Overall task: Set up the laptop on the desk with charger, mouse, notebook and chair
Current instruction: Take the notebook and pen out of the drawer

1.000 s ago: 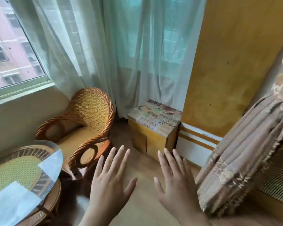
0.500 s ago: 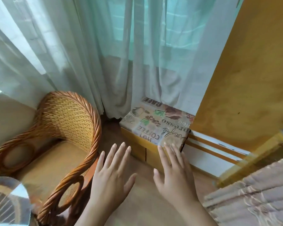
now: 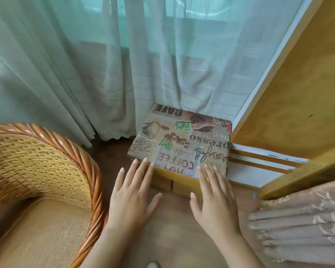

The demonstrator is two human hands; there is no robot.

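Head view: both hands reach forward and down toward a low stool [image 3: 182, 144] with a coffee-print cushion, standing on the floor in the corner by the curtain [image 3: 104, 74] and the yellow panel [image 3: 298, 84]. Left hand [image 3: 132, 196]: grip apart, fingers straight and spread, tips near the stool's front-left corner; contact unclear. Right hand [image 3: 214, 200]: grip apart, fingers straight, tips over the front edge of the cushion toward its right corner; touching or just above, cannot tell. Neither holds anything. Wicker chair [image 3: 43, 171] just left of the left hand, apart from it. Laptop, charger, mouse, notebook and desk not in view. Step, as judged: fetching seating, likely the stool, before any laptop setup, so the task is barely begun. Next move calls for fingers curling on both front corners or sides, then a level lift clear of the curtain hem.
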